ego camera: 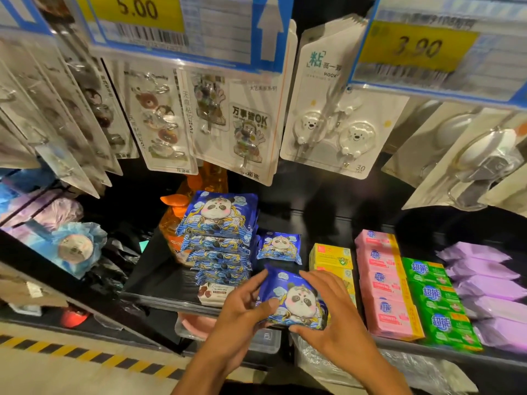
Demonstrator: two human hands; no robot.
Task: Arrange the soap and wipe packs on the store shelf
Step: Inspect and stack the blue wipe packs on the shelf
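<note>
A blue panda wipe pack (295, 299) is held at the front edge of the black shelf (159, 280). My left hand (242, 312) grips its left side with thumb on top, and my right hand (330, 315) grips its right side. Behind it lies another small panda pack (279, 246). To the left rises a stack of larger panda wipe packs (218, 240). Right of my hands stand yellow soap boxes (330, 256), pink soap bars (382, 283), green soap bars (436, 303) and purple packs (484, 283).
Hook blister cards (251, 129) and price tags (137, 12) hang low above the shelf. An orange bottle (174, 220) stands behind the wipe stack, a small white box (215, 293) in front of it. Blue and purple bath puffs (71, 246) sit left. A striped floor line (85, 356) runs below.
</note>
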